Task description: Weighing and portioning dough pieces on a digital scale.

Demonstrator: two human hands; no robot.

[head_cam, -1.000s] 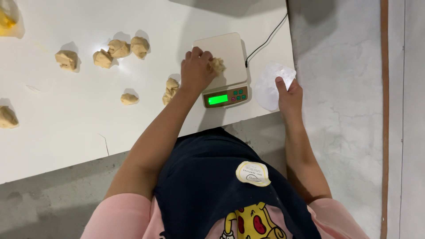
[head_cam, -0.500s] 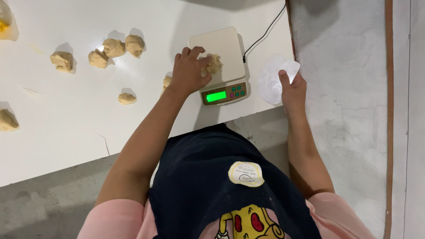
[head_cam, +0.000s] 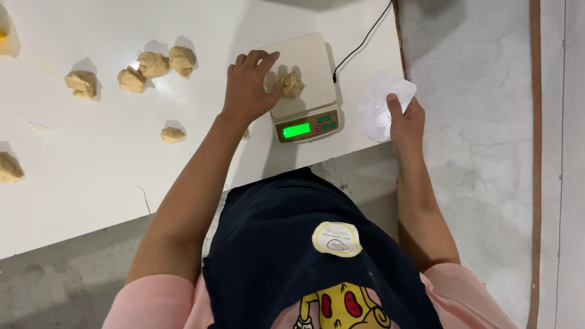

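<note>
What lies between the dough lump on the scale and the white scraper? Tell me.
In the head view, only the scale's bare platform edge, its black cord and bare white table separate the dough lump from the scraper.

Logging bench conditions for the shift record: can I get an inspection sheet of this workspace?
Surface: white tabletop, faint scuffs.
Job's things: pale dough lump on cream digital scale, green display lit.
Clutter: loose tan dough pieces upper left.
Grippers: left hand, fingers spread, beside the lump; right hand holds white plastic scraper.
Cables: black cord from scale.
Surroundings: grey concrete floor.
</note>
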